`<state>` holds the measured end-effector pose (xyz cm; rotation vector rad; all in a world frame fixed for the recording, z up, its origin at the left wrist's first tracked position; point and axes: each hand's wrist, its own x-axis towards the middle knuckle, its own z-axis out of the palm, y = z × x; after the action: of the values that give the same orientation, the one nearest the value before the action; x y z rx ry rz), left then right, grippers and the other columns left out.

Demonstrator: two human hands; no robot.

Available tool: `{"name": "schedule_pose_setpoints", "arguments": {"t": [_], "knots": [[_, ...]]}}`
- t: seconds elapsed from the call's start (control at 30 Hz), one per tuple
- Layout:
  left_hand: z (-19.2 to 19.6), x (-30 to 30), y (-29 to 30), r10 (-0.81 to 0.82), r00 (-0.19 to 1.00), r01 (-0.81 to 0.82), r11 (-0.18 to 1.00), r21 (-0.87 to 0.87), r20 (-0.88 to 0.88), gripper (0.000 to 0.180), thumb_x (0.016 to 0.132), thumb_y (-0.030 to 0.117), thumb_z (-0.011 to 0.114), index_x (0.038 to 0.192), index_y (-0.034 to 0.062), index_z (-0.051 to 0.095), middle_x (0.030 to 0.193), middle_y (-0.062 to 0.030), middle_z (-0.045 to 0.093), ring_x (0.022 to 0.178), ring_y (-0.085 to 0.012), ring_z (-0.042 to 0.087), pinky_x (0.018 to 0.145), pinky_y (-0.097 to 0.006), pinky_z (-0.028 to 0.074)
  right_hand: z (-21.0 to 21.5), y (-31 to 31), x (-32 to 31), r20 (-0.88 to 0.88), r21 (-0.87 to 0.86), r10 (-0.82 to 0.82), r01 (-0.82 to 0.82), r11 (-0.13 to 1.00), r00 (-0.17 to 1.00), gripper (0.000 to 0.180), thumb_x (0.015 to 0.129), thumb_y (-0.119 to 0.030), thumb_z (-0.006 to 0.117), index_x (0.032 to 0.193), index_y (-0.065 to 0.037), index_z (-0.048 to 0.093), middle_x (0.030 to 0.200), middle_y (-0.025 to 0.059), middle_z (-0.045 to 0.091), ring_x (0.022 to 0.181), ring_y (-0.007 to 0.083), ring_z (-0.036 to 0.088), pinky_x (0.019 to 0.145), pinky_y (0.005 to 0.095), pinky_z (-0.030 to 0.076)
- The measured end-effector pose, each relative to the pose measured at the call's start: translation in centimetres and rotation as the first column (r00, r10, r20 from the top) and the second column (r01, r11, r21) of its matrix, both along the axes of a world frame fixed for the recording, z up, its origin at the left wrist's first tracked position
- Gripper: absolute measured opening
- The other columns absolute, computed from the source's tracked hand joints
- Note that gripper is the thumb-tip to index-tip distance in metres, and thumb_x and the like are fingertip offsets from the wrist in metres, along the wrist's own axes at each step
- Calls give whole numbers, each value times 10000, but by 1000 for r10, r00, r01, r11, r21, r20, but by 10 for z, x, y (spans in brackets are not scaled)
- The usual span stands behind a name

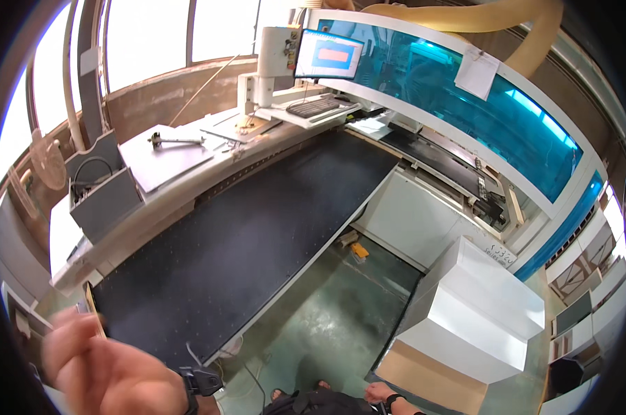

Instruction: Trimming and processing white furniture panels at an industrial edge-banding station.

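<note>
My left hand (115, 373) is raised at the lower left, over the near end of a long black machine table (257, 214). Motion smears its fingers, which look partly bent, and I see no object in it. A dark strap with a buckle (203, 380) circles that wrist. Low in front of my body, my right hand (377, 392) is closed, its fingers curled in. Whether anything is inside them is hidden. A black band (392, 399) sits on the right wrist. Nearest to this hand lies a stack of pale panels (465, 318).
Beyond the black table stands a machine with a blue see-through cover (458, 97). A monitor (329, 55) and keyboard (320, 104) are at its left. A grey box (102, 183) and flat panel (164, 155) rest along the left ledge. Something yellow (359, 251) lies on the green floor (320, 304).
</note>
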<state>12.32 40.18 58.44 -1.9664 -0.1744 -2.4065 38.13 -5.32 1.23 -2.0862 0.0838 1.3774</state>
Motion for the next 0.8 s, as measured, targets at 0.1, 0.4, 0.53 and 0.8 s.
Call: {"name": "schedule_pose_setpoints", "arguments": {"t": [0.1, 0.4, 0.53, 0.8], "knots": [[-82, 36, 1, -170, 941, 18, 887, -461, -291, 217, 833, -3, 726, 1048, -10, 698, 1069, -156, 697, 1024, -295, 658, 909, -418, 527, -7, -12, 3, -5, 17, -23, 23, 1000, 1000, 267, 988, -258, 612, 978, -21, 735, 875, 79, 758, 721, 179, 724, 606, 316, 575], [-337, -10, -29, -340, 423, -449, 727, -520, -840, 564, 706, 35, 794, 1242, 17, 620, 1453, -245, 497, 1347, -447, 471, 1134, -538, 369, -6, -16, -5, -59, -56, 88, -91, 994, 994, 276, 992, -239, 598, 1043, -4, 733, 935, 89, 779, 736, 194, 747, 640, 323, 607], [-353, 2, -32, -242, 476, -463, 749, -474, -846, 461, 734, 14, 747, 1184, 12, 651, 1484, -240, 484, 1372, -442, 452, 1164, -563, 331, 4, -17, -6, -2, -141, 220, -218, 966, 976, 294, 990, -254, 603, 1103, -15, 730, 970, 100, 783, 771, 196, 762, 634, 317, 603], [-421, 3, -20, 63, 532, -543, 791, -283, -845, 156, 805, 3, 626, 933, 50, 701, 1511, -241, 481, 1423, -418, 433, 1194, -569, 307, 24, -6, -20, 93, -49, 233, -229, 972, 968, 325, 955, -302, 604, 1021, -27, 763, 906, 74, 786, 732, 177, 745, 693, 322, 591]]}}
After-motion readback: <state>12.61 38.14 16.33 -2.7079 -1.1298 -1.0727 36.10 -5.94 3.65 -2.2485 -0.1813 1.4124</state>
